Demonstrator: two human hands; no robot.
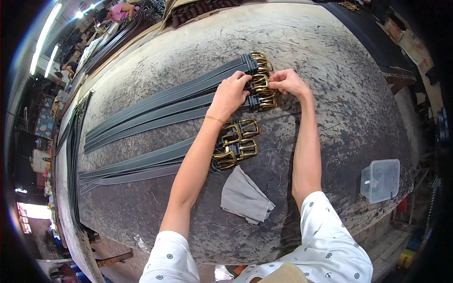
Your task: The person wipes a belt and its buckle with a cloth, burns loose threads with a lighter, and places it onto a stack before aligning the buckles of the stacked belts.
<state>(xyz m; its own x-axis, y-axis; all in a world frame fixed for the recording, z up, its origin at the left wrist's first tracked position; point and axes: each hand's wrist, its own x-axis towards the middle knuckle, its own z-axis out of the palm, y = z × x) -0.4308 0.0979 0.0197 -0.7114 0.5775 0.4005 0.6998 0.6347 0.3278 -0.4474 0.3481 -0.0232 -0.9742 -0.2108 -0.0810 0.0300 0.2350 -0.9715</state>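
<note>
Dark grey belts (160, 106) with brass-coloured buckles lie side by side in a stack on the worktable. My left hand (231, 93) is closed on one belt just behind its buckle, fingers curled over the strap end. At the front of that belt, the fingertips of my right hand (291, 84) pinch the brass buckle (261, 83). More buckles sit right above and below it. Nearer to me lies a second group of belts (141, 162), its buckles (246, 148) partly behind my left forearm.
A folded grey cloth (246, 195) lies in front of me. On the right stands a clear plastic tub (380, 181) near the edge of the worn table (339, 108). Dark straps (75, 165) hang over the left edge. A person (120, 12) bends over strips far back.
</note>
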